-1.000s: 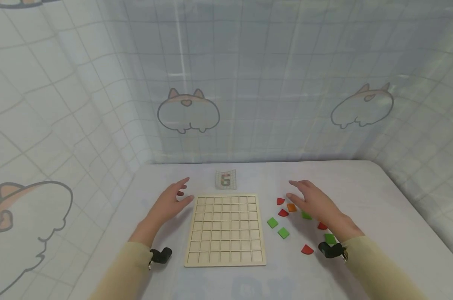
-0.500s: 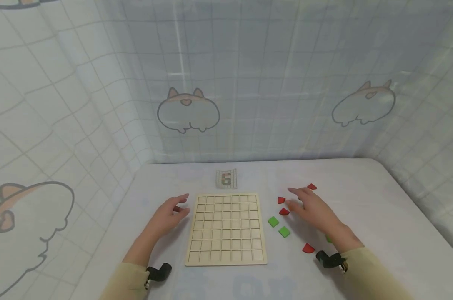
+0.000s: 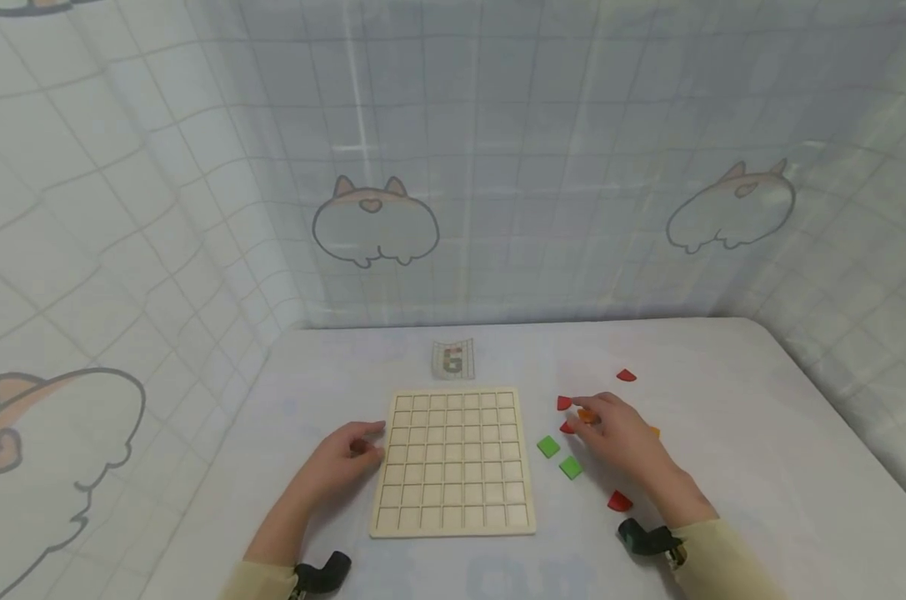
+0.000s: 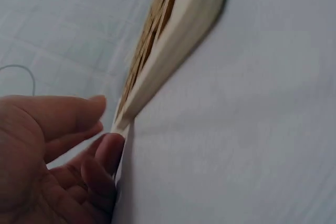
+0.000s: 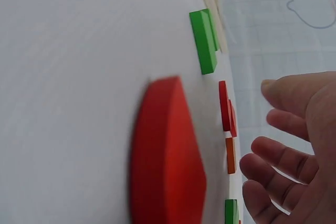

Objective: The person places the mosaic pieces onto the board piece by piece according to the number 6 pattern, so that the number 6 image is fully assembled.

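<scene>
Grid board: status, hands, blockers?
Left hand at left edge of grid board. Right hand over coloured pieces, holding nothing visible. Pieces loose right of board; right hand partly hides orange ones.

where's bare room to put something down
Left: the table between its left edge and the left hand. Right: beyond the orange piece beside the right hand, to the right edge. Crowded: between board and right hand, with green squares, red pieces.

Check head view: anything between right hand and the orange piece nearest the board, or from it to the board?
Nothing visible between the right hand and that orange piece. Toward the board, two red pieces lie in the way; two green tiles lie beside that path.
</scene>
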Available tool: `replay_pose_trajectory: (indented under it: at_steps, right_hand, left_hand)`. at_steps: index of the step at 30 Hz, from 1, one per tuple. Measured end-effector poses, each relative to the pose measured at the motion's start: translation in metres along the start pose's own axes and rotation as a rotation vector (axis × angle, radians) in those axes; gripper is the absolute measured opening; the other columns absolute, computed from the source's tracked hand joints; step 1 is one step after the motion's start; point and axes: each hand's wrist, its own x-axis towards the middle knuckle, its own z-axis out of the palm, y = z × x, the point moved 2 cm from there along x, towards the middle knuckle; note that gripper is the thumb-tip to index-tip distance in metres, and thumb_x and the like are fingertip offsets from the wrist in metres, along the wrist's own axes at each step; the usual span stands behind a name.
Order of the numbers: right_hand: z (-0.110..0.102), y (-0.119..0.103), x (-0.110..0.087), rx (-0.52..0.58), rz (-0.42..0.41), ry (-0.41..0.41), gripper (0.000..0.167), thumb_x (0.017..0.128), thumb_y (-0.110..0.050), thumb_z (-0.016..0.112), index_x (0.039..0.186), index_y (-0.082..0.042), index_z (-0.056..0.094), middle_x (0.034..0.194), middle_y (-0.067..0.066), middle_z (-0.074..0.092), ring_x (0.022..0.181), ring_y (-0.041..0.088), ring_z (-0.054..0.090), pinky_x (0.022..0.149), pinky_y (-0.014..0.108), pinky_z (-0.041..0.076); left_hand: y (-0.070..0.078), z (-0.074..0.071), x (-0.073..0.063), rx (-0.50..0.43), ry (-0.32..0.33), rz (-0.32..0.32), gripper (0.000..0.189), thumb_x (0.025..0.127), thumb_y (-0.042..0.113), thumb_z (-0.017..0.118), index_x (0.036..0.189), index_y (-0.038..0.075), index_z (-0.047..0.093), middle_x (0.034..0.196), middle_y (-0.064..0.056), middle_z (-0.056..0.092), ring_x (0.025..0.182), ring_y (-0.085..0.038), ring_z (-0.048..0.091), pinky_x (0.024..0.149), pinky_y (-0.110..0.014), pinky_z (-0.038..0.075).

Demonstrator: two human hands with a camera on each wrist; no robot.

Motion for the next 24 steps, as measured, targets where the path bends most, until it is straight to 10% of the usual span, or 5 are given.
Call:
replay_pose_trajectory:
  at_steps: [24]
  right_hand:
    - [0.005,-0.007,0.011,-0.135,0.066,-0.084,0.031,0.084,-0.033,0.080,0.106,-0.011,0.075,0.095,0.001,0.062,0.085,0.017,0.057,0.080,0.041,0.052]
  left_hand:
    - [0.003,0.015,-0.005,0.084,0.070,0.027,0.046,0.087,0.016,0.076,0.131,0.009,0.065,0.115,-0.002,0.056,0.085,-0.013,0.050,0.075,-0.034,0.042]
